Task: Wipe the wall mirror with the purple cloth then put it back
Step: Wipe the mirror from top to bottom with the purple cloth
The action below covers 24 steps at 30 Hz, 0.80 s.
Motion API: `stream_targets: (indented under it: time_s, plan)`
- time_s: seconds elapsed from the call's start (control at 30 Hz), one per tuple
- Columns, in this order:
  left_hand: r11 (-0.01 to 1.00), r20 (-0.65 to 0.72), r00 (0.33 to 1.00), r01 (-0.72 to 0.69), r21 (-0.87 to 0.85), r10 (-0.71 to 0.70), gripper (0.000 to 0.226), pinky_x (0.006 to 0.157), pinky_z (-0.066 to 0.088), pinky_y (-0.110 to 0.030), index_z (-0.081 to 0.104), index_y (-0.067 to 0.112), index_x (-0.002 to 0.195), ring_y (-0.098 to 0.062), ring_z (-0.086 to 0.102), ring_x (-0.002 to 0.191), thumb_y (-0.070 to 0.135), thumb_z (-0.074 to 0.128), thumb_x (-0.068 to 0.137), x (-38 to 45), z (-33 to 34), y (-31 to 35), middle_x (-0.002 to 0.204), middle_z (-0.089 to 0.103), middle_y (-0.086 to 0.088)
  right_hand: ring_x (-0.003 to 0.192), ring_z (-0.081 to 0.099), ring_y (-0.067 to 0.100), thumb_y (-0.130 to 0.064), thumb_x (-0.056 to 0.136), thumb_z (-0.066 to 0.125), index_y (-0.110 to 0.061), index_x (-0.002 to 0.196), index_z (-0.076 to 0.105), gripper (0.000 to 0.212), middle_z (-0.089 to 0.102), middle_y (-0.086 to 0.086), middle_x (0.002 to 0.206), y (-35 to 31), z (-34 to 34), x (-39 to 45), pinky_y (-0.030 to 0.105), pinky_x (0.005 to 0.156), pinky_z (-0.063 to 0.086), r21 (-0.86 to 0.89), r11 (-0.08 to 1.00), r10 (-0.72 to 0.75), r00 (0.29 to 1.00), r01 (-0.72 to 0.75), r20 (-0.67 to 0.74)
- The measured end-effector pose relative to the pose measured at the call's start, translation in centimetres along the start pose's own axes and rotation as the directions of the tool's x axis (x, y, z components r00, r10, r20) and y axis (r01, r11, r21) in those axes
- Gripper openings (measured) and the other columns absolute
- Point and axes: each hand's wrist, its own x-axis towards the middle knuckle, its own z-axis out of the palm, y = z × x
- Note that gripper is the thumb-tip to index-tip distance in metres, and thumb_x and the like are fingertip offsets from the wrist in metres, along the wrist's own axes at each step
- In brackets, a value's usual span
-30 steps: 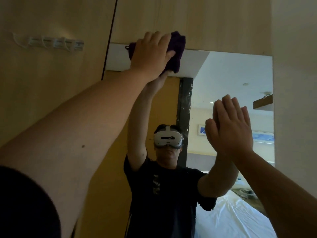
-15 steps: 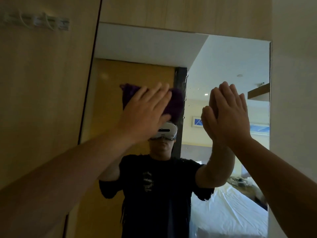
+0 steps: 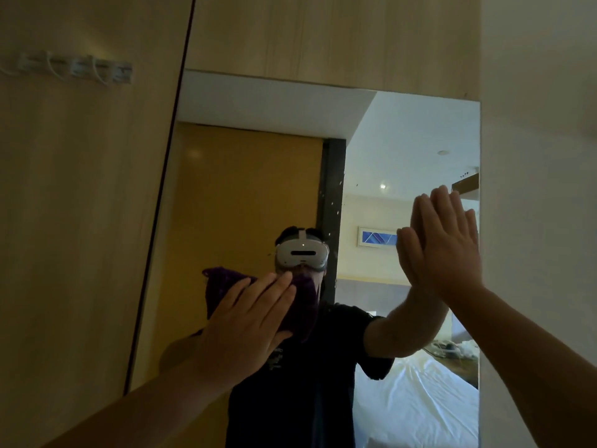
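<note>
The left hand presses the cloth flat against the mirror, fingers straight and spread. The cloth sits low in the glass's left half, apart from the dark left edge, with bare glass above it up to the top edge under the panel. The right hand lies flat on the glass, fingers together and holding nothing, just beside the right edge where the wall begins.

The wall mirror sits between a wood panel on the left and a wall on the right. The left hand lies on the cloth against the glass; the right hand is at the mirror's right edge.
</note>
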Motion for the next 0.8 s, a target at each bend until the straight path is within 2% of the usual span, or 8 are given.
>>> stream_targets:
  time_s: [0.1, 0.2, 0.27, 0.37, 0.53, 0.63, 0.7, 0.8]
  plan:
    - [0.999, -0.123, 0.992, -0.043, -0.004, 0.042, 0.045, 0.092, 0.046, -0.044, 0.046, 0.010, 0.137, -0.031, 0.061, 0.110, 0.041, 0.043, 0.104, 0.8, 0.0, -0.6, 0.128, 0.060, -0.011, 0.153, 0.001, 0.029, -0.050, 0.100, 0.025, -0.013, 0.155, 0.021, 0.067, 0.011, 0.014, 0.165, 0.1, 0.3, -0.1, 0.051, 0.123, 0.006, -0.027, 1.000, -0.010, 1.000, 0.010, 0.004]
    - [0.998, -0.202, 0.979, -0.018, -0.059, 0.006, 0.042, 0.081, 0.048, -0.045, 0.047, 0.009, 0.133, -0.032, 0.061, 0.097, 0.036, 0.048, 0.100, 4.9, -1.1, -1.9, 0.116, 0.060, -0.012, 0.153, 0.001, 0.029, -0.048, 0.100, 0.027, -0.013, 0.155, 0.021, 0.065, 0.011, 0.014, 0.164, 0.4, 0.6, -0.2, 0.052, 0.123, 0.007, -0.032, 0.999, -0.018, 1.000, 0.018, -0.004]
    - [0.994, -0.248, 0.967, 0.032, -0.105, -0.057, 0.044, 0.080, 0.048, -0.046, 0.050, 0.006, 0.129, -0.034, 0.060, 0.094, 0.033, 0.053, 0.095, 9.9, -2.3, -3.3, 0.113, 0.060, -0.016, 0.153, 0.002, 0.030, -0.048, 0.100, 0.028, -0.014, 0.154, 0.023, 0.064, 0.013, 0.015, 0.164, 0.6, 0.7, -0.1, 0.052, 0.123, 0.008, -0.030, 0.999, -0.026, 1.000, 0.025, -0.012]
    - [0.978, -0.271, 0.946, 0.137, -0.159, -0.176, 0.045, 0.088, 0.045, -0.044, 0.053, 0.005, 0.129, -0.033, 0.057, 0.101, 0.034, 0.047, 0.095, 19.3, -4.3, -5.9, 0.116, 0.059, -0.017, 0.153, 0.005, 0.031, -0.047, 0.099, 0.029, -0.014, 0.152, 0.028, 0.062, 0.016, 0.015, 0.163, 0.7, 0.8, -0.1, 0.053, 0.122, 0.010, -0.021, 0.999, -0.033, 0.999, 0.033, -0.031]
    - [0.955, -0.196, 0.939, 0.257, -0.145, -0.283, 0.050, 0.100, 0.035, -0.039, 0.039, 0.014, 0.143, -0.028, 0.044, 0.124, 0.042, 0.037, 0.103, 31.9, -6.2, -8.9, 0.137, 0.048, -0.010, 0.152, 0.009, 0.033, -0.044, 0.098, 0.033, -0.015, 0.150, 0.030, 0.060, 0.020, 0.015, 0.162, 0.9, 1.0, -0.2, 0.053, 0.122, 0.010, -0.017, 0.999, -0.044, 0.998, 0.043, -0.050]
    - [0.967, -0.099, 0.964, 0.239, -0.092, -0.247, 0.053, 0.109, 0.028, -0.042, 0.034, 0.015, 0.148, -0.027, 0.034, 0.138, 0.046, 0.032, 0.104, 33.5, -5.1, -8.2, 0.150, 0.040, -0.007, 0.152, 0.009, 0.032, -0.044, 0.098, 0.034, -0.015, 0.150, 0.031, 0.060, 0.021, 0.014, 0.162, 1.1, 1.1, -0.1, 0.052, 0.123, 0.010, -0.024, 0.999, -0.046, 0.998, 0.045, -0.051]
    - [0.969, -0.065, 0.967, 0.243, -0.036, -0.245, 0.058, 0.117, 0.018, -0.043, 0.026, 0.014, 0.152, -0.025, 0.021, 0.147, 0.048, 0.026, 0.105, 32.9, -4.3, -7.6, 0.159, 0.027, -0.006, 0.152, 0.009, 0.032, -0.044, 0.098, 0.033, -0.014, 0.150, 0.031, 0.060, 0.021, 0.014, 0.162, 1.1, 1.1, -0.2, 0.051, 0.123, 0.008, -0.028, 0.998, -0.054, 0.997, 0.052, -0.055]
    - [0.981, -0.041, 0.980, 0.193, -0.035, -0.194, 0.060, 0.118, 0.012, -0.042, 0.022, 0.013, 0.154, -0.022, 0.014, 0.149, 0.047, 0.024, 0.105, 30.9, -4.2, -6.8, 0.162, 0.018, -0.006, 0.152, 0.010, 0.032, -0.044, 0.098, 0.034, -0.014, 0.149, 0.033, 0.059, 0.023, 0.013, 0.162, 1.1, 1.0, -0.1, 0.050, 0.123, 0.009, -0.011, 0.998, -0.055, 0.996, 0.054, -0.067]
